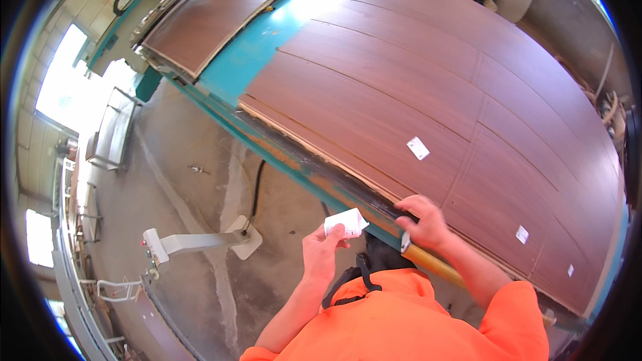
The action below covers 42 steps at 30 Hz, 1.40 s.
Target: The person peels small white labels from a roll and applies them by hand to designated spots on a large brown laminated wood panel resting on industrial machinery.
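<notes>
Hands (319, 249) (428, 224) apart; left pinching white paper (344, 223); right curled loosely.

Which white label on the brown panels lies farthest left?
The white label beyond the right hand; the middle label and smallest-looking label lie farther right.

Bright daylight, blown-out window (63, 80) at left, white glare on teal machine bed (273, 31), fisheye-bent edges, black rim.
</notes>
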Each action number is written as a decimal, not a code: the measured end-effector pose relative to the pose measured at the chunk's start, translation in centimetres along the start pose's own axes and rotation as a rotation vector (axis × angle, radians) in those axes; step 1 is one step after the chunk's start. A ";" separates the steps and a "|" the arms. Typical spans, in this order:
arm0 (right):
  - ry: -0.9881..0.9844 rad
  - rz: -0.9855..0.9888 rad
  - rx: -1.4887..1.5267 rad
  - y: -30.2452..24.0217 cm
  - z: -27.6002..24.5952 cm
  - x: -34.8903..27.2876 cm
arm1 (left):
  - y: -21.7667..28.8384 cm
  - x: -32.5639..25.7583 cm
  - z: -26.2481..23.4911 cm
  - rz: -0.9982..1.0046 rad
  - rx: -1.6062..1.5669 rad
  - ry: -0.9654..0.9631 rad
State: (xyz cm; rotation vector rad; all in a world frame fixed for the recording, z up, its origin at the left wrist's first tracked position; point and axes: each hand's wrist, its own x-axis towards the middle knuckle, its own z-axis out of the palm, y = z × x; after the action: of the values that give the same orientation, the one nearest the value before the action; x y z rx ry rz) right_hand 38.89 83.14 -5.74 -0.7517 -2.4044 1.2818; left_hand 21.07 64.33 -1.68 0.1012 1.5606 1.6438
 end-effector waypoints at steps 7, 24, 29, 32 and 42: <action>0.140 0.042 0.225 -6.7 4.9 -5.9 | -4.3 -3.0 0.7 -0.022 0.004 -0.177; 0.478 -0.221 -0.213 -3.1 -10.5 -24.4 | -11.7 -12.2 15.7 0.277 0.232 -0.895; 0.431 -0.091 -0.127 2.0 -17.3 -31.1 | -16.4 -15.4 24.0 0.256 0.385 -0.983; 0.378 -0.092 -0.214 5.3 -20.9 -34.5 | -18.8 -18.4 29.1 0.072 0.398 -0.906; 0.125 -0.111 -0.129 10.0 -28.3 -34.9 | -20.3 -20.9 35.5 0.035 0.612 -0.738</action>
State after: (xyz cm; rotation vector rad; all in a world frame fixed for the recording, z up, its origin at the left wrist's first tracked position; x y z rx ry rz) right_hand 84.41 86.37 0.42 -0.6999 -2.4081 1.0146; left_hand 65.24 76.80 -1.28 0.9472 1.3957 0.9186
